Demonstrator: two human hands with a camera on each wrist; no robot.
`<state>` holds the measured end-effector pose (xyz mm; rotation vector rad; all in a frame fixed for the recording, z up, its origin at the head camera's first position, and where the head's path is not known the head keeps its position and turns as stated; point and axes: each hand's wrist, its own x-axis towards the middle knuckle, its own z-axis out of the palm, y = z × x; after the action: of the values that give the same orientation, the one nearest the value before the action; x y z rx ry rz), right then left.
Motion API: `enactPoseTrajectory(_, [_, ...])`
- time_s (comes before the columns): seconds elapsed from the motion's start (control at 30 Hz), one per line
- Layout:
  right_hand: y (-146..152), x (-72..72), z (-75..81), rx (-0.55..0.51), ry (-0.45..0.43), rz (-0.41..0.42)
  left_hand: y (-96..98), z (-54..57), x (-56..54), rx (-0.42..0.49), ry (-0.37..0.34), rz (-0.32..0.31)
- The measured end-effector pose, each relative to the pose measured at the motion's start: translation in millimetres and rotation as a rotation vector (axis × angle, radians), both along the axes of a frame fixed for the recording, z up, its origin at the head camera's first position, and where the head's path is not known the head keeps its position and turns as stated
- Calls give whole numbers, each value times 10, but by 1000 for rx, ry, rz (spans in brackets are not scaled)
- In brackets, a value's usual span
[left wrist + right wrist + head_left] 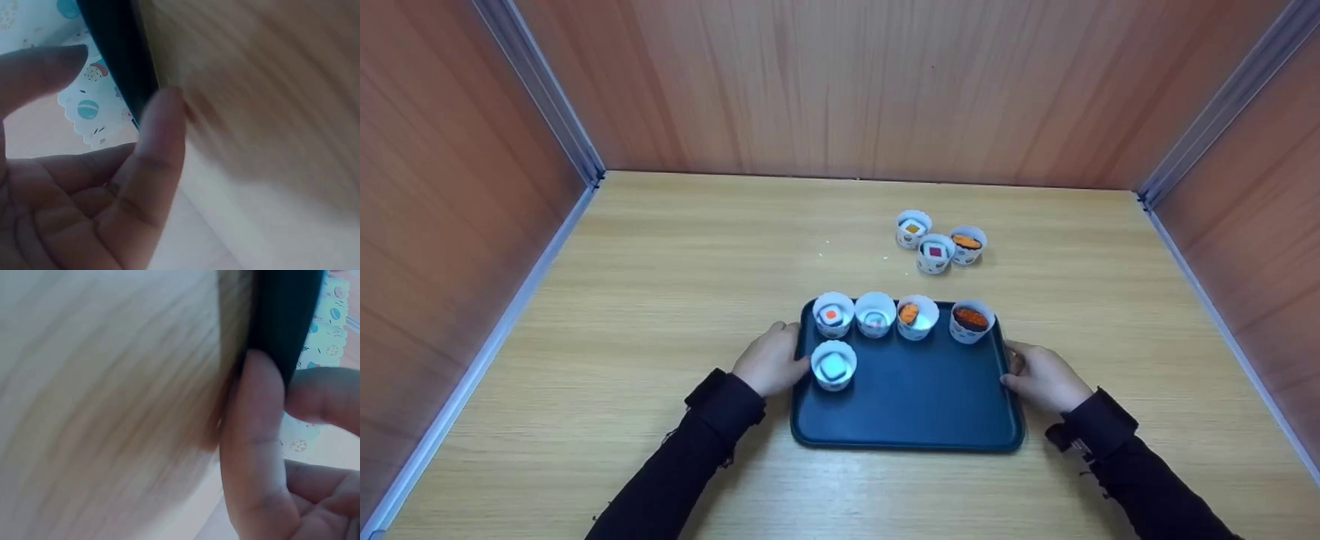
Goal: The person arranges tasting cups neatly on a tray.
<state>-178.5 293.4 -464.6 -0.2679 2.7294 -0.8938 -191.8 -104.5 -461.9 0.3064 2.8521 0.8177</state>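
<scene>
While the left hand [771, 360] grips the left side of a dark teal rectangular tray [922, 405], the right hand [1046, 375] holds its right. Five white patterned cups [876, 316] stand on it, four along the far edge; three similar cups [935, 255] cluster beyond on pale wooden tabletop [675, 262].

On the tabletop [675, 255], the tray [930, 405] lies between the left hand [771, 361] and the right hand [1046, 376]. Four cups [876, 328] line its far edge; a fifth cup [834, 381] sits by its left edge; three others [935, 264] cluster behind its right half.
</scene>
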Motion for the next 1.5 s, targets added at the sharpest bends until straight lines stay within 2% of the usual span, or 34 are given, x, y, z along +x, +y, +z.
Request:
enactPoseTrajectory(0.2, [7,-16,-2,-14,-20,-9,23,-51,-15,59,28,-15])
enactPoseTrajectory(0.43, [68,-98,21,-57,-40,-6,6,-63,-22,119,9,-22])
enactPoseTrajectory(0.5, [102,-152,64,-59,-15,-5,-2,-62,-28,132,-3,-26])
enactPoseTrajectory(0.63, [152,-332,165,-70,160,-34,-16,-62,-39,152,-18,-32])
enactPoseTrajectory(0.73, [153,-517,227,-130,278,-86,-19,-62,-42,163,-22,-32])
enactPoseTrajectory(0.83, [127,-714,268,-220,331,-128,-17,-58,-41,166,-21,-32])
enactPoseTrajectory(0.93, [84,-915,267,-293,347,-149,-14,-53,-39,164,-35,-29])
enactPoseTrajectory(1.03, [37,-1114,235,-306,339,-157,-7,-48,-40,156,-54,-19])
enactPoseTrajectory(1.23, [-26,-1438,211,-196,262,-160,5,-41,-58,149,-69,-12])
enactPoseTrajectory(1.37, [-84,-1601,208,-135,175,-183,-5,-46,-61,155,-84,-2])
enactPoseTrajectory(1.5, [-111,-1697,191,-81,95,-176,-17,-56,-58,158,-90,-12])
